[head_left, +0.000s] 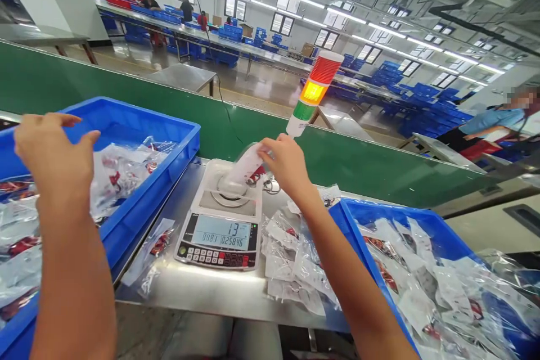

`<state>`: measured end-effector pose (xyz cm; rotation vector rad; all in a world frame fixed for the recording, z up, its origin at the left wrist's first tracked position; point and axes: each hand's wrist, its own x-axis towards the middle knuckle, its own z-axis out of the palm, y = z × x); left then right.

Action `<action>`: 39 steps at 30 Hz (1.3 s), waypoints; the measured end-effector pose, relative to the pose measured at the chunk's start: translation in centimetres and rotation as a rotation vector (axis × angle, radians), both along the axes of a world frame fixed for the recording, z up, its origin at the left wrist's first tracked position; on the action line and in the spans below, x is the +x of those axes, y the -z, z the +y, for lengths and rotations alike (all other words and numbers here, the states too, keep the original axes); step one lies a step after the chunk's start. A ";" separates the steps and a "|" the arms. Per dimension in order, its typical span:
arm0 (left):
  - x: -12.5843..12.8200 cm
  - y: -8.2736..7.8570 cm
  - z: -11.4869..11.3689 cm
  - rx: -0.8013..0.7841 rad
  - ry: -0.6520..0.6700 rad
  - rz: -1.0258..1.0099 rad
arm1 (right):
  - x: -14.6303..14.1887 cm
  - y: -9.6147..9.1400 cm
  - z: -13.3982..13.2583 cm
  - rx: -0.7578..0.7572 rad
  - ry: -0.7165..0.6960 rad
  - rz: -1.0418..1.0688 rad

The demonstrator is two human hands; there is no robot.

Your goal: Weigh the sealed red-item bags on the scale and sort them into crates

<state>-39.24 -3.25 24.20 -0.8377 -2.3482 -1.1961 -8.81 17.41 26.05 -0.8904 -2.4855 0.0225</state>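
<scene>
Over the pan of a digital counting scale (219,236), my right hand (289,163) pinches the upper end of a clear plastic bag (245,167) with a white insert and something red inside. The bag slants down to the scale's round plate. My left hand (59,152) hovers above the left blue crate (156,197), thumb and fingers apart and holding nothing. Below it lie bagged red items (122,174). One more bag (154,253) rests on the metal table left of the scale. The scale's display reads 13 on its top line.
Several bags (291,259) are heaped right of the scale, beside a right blue crate (348,225) full of similar bags. A signal tower (314,93) with its amber lamp lit stands behind, by a green partition (379,163). A person (485,124) stands at far right.
</scene>
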 end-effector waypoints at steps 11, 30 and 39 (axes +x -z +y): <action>8.9 2.3 8.0 -0.104 0.504 0.056 | 6.6 4.2 1.1 -0.258 0.152 -0.158; 11.2 4.5 12.4 -0.177 0.667 -0.008 | 12.1 17.0 -1.4 -0.692 0.145 -0.413; 10.7 5.7 14.4 -0.188 0.689 -0.008 | 12.3 17.9 -1.2 -0.641 0.175 -0.309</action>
